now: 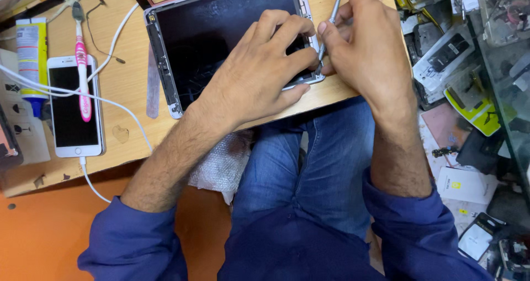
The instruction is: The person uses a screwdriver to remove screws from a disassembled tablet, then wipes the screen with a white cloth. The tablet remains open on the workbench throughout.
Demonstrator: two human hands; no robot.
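Pressing the tablet flat on the table with our left hand, our right hand pinches the metal tool, so keep its tip shallow at the corner.

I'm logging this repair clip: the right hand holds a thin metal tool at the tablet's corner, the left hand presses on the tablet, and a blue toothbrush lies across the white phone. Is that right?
Not quite: the toothbrush is pink, not blue, as the head view shows. The rest holds: the right hand holds the thin metal tool at the tablet corner, the left hand presses on the tablet, and the toothbrush lies across the white phone.
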